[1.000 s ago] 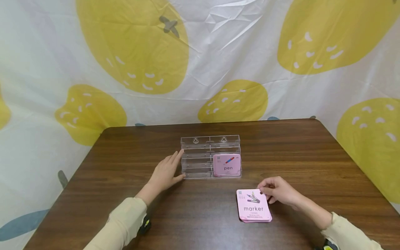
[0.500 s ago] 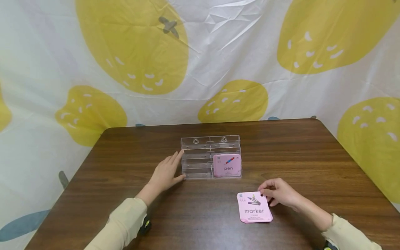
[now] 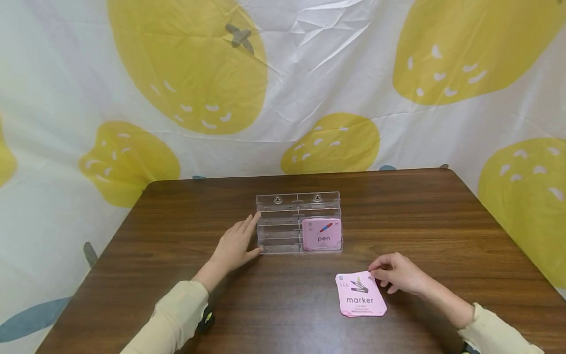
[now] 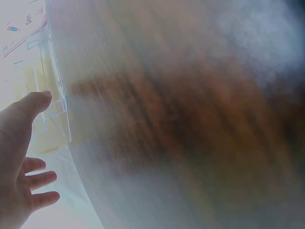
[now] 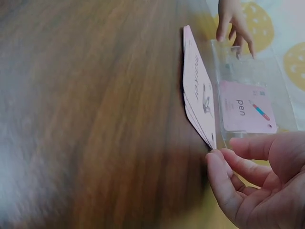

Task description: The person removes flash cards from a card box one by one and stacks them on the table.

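A clear acrylic card rack (image 3: 277, 231) with tiered pockets stands mid-table. My left hand (image 3: 233, 243) rests against its left side, fingers extended, thumb at the lower front edge. In the left wrist view, the thumb (image 4: 35, 102) lies over the rack's corner. A pink flash card reading "pen" (image 3: 322, 235) sits in the rack's lower right pocket. In front of the rack, to the right, lies a small stack of pink flash cards (image 3: 360, 295) with "marker" on top. My right hand (image 3: 400, 275) pinches its upper right corner between thumb and fingertips; layered edges (image 5: 199, 119) show there.
The brown wooden table (image 3: 177, 211) has its far edge close to a white cloth backdrop (image 3: 336, 64) printed with yellow lemons. The rack's left pockets and upper tiers hold no cards.
My right hand and the flash card stack have shifted slightly toward me and to the right. The corner hole visible before is now covered by my fingertips. The left hand stays put.
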### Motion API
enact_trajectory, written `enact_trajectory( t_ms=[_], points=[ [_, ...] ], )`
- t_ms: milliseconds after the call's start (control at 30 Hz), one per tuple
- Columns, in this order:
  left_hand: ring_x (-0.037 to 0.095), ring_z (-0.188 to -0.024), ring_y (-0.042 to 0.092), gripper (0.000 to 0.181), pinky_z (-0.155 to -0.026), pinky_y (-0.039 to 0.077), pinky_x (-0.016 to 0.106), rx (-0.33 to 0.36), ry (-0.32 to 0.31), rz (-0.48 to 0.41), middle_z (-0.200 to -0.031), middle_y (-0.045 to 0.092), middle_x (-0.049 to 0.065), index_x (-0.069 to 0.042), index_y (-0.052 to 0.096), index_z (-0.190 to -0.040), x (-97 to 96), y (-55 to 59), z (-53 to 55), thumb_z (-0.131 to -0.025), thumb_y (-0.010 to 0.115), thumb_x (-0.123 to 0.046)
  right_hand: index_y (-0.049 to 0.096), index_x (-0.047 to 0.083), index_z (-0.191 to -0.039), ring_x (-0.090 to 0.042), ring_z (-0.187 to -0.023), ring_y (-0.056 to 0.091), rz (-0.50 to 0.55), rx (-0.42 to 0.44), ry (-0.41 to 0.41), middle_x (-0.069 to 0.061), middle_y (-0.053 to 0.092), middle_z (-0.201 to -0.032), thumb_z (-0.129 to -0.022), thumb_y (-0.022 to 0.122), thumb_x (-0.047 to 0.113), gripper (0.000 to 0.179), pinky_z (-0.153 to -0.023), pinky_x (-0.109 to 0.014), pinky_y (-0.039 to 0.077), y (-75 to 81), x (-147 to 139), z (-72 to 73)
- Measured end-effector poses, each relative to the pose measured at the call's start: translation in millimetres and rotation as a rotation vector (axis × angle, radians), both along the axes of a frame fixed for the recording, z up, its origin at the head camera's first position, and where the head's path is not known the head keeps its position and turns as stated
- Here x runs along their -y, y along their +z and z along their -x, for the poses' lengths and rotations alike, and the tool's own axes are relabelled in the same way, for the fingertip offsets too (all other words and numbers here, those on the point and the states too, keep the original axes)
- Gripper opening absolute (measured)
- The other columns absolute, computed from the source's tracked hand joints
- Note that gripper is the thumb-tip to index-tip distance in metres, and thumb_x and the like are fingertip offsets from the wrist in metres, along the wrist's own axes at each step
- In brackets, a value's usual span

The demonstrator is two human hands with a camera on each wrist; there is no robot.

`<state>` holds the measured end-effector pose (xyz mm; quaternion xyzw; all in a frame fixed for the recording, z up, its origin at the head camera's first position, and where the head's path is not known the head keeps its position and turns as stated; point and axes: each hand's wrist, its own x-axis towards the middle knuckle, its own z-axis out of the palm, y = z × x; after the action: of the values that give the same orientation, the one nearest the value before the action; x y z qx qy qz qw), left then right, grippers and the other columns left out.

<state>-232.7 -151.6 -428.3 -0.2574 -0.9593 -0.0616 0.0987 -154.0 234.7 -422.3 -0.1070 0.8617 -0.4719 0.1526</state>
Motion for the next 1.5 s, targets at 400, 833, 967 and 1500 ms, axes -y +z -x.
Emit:
enact_trajectory(
  t_ms=[400,833,967,1500],
  points=[
    [0.036,-0.115,0.047,0.088,-0.096,0.039,0.046,-0.022,-0.008,-0.006,-0.136,0.040,0.022,-0.009,0.017,-0.145,0.5,0.7,0.8,-0.079,0.066,-0.040,0.062,-0.005,-0.097,-0.017,-0.062,0.054,-0.096,-0.040,-0.047,-0.007,0.056,-0.075,-0.085,0.058,0.007,0.018,-0.049,-0.029,0.052,18.7,-3,6.8],
    [0.036,-0.116,0.046,0.087,-0.097,0.038,0.047,-0.013,-0.007,-0.008,-0.137,0.039,0.022,-0.009,0.017,-0.145,-0.1,-1.1,1.7,-0.080,0.065,-0.041,0.061,-0.005,-0.098,-0.016,-0.063,0.055,-0.108,-0.081,-0.029,-0.006,0.057,-0.075,-0.083,0.060,0.006,0.019,-0.050,-0.027,0.051,22.5,1,9.7],
    [0.036,-0.117,0.046,0.087,-0.097,0.038,0.047,-0.008,-0.006,-0.008,-0.137,0.039,0.022,-0.009,0.017,-0.145,-0.7,-1.5,1.2,-0.080,0.065,-0.040,0.060,-0.007,-0.098,-0.017,-0.065,0.056,-0.117,-0.114,-0.007,-0.006,0.057,-0.076,-0.082,0.060,0.005,0.020,-0.051,-0.028,0.051,29.0,4,13.3],
    [0.037,-0.117,0.045,0.088,-0.097,0.038,0.047,-0.001,0.005,0.008,-0.138,0.038,0.022,-0.008,0.017,-0.145,-1.4,1.1,-0.1,-0.080,0.066,-0.040,0.060,-0.007,-0.100,-0.013,-0.060,0.052,-0.138,-0.225,0.005,-0.006,0.058,-0.077,-0.082,0.063,0.011,0.026,-0.049,-0.025,0.047,49.2,28,40.9]
  ],
)
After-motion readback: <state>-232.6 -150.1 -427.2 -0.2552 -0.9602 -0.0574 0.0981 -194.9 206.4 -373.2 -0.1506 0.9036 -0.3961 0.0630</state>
